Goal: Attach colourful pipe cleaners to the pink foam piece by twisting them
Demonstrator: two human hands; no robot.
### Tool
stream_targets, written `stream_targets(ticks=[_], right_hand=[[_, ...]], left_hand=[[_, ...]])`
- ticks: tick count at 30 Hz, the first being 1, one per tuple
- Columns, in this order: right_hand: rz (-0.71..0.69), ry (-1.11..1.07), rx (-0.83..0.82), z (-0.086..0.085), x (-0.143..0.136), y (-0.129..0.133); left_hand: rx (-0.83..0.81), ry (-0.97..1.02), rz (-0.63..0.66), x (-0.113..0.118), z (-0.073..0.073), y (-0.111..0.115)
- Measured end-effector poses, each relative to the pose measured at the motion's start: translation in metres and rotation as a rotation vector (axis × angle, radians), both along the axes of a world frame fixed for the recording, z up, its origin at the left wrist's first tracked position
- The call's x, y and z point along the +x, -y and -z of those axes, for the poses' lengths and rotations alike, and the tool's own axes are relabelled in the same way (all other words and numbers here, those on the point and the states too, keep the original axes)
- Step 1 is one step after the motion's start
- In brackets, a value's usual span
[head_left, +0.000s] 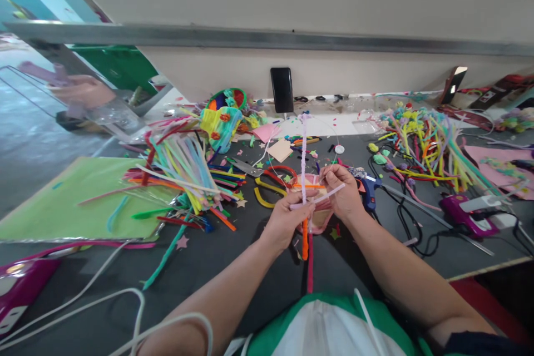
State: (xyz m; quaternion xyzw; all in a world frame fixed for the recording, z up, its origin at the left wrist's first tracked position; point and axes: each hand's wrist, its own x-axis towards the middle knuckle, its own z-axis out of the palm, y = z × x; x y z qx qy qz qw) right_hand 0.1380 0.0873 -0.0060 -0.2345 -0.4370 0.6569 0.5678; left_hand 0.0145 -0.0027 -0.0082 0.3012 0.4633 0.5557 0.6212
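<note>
Between my hands is a lavender pipe cleaner whose long, twisted part stands upright. A loose lavender length slants across toward the right. My left hand is closed in a pinch where the lavender pieces cross. My right hand is closed, with thumb and fingertips pressed together beside the slanting length; what lies in that pinch is too small to make out. Below them lies a pink-edged piece, partly hidden by my hands. An orange pipe cleaner hangs down under my left hand, near a dark pink strip.
Scissors and yellow handles lie left of my hands. A blue glue gun and a purple power strip are on the right. Pipe cleaner piles flank both sides. A phone leans at the back.
</note>
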Motion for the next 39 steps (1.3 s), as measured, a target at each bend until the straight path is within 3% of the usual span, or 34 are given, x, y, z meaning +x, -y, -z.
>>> stream_targets(ticks=[23, 29, 33, 39], right_hand=[[0.065, 0.072, 0.02, 0.004, -0.002, -0.001], [-0.027, -0.032, -0.084, 0.004, -0.001, -0.004], [-0.168, -0.024, -0.163, 0.001, -0.004, 0.003], [-0.319, 0.007, -0.229, -0.004, -0.015, 0.023]], left_hand=[[0.016, -0.017, 0.047, -0.004, 0.003, -0.003], [0.074, 0.068, -0.075, -0.014, -0.003, -0.01], [0.146, 0.137, -0.14, -0.025, -0.007, -0.016], [0.207, 0.037, -0.183, -0.031, -0.002, -0.019]])
